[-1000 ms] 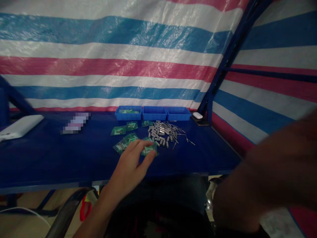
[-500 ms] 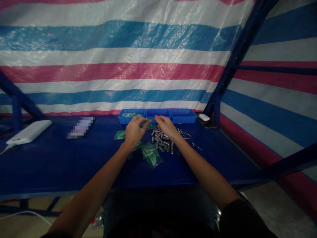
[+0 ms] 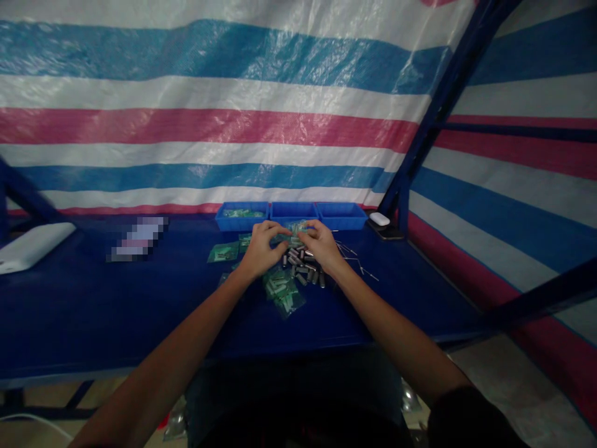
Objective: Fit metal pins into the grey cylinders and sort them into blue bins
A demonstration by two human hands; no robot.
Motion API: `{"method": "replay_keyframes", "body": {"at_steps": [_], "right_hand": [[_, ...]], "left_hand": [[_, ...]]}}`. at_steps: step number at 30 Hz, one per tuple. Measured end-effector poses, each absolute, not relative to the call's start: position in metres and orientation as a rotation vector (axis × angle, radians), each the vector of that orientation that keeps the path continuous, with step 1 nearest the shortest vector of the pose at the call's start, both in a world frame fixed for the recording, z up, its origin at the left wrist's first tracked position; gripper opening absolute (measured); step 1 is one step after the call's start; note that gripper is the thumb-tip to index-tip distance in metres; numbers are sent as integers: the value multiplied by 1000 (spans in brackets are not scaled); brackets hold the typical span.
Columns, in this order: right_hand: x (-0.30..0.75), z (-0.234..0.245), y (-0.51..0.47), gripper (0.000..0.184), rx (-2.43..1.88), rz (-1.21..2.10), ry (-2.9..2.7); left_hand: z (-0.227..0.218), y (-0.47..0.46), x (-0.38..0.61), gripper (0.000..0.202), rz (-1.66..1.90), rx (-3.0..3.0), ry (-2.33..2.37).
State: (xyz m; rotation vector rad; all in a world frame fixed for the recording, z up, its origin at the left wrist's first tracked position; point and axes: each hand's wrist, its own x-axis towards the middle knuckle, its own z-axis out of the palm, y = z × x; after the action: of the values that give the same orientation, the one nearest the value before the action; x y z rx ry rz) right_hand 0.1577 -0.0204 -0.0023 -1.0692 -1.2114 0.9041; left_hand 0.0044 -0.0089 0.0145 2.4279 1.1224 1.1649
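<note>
Both my hands meet over the middle of the blue table [image 3: 116, 305]. My left hand [image 3: 261, 249] and my right hand [image 3: 321, 246] pinch a small green clear bag [image 3: 295, 229] between them, held just above a pile of small grey metal cylinders [image 3: 305, 267]. More green bags [image 3: 282, 292] lie on the table below my hands. Another green bag [image 3: 222, 251] lies to the left. Thin metal pins [image 3: 357, 261] are scattered right of the pile.
Three blue bins [image 3: 291, 214] stand in a row at the back; the left one holds green bags. A white box [image 3: 32, 246] lies at far left, a small white case [image 3: 379, 219] at the back right. Striped tarp walls and blue frame posts enclose the table.
My right arm came in from the right edge and joined the left hand over the pile. The left hand moved from the near bags toward the bins; both now grip a small bag.
</note>
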Motion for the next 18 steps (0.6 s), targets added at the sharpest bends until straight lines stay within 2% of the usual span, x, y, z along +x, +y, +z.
{"method": "replay_keyframes", "body": {"at_steps": [2,4,6,8,10,15,18], "right_hand": [[158,-2,-22,21,-1017,778,-1329],[158,0,-24,11,-992,604,-1477],[159,2,-27,6,-973,412,-1634],[159,2,-28,13,-974,254,-1733],[159,1,-28,16,-1042,210,-1721],[159,1,-27,15,-1190,549,-1519],[159,7,-28,34,-1232,793,-1306]], "left_hand": [[18,-7,3,27,1168,2223,1209],[18,-4,2,45,1126,1942,1240],[15,-1,2,55,1063,1679,1202],[11,1,3,47,1036,1556,1113],[7,1,4,31,1080,1558,1017],[3,-3,7,14,1234,1795,955],[4,-7,7,4,1296,2073,967]]}}
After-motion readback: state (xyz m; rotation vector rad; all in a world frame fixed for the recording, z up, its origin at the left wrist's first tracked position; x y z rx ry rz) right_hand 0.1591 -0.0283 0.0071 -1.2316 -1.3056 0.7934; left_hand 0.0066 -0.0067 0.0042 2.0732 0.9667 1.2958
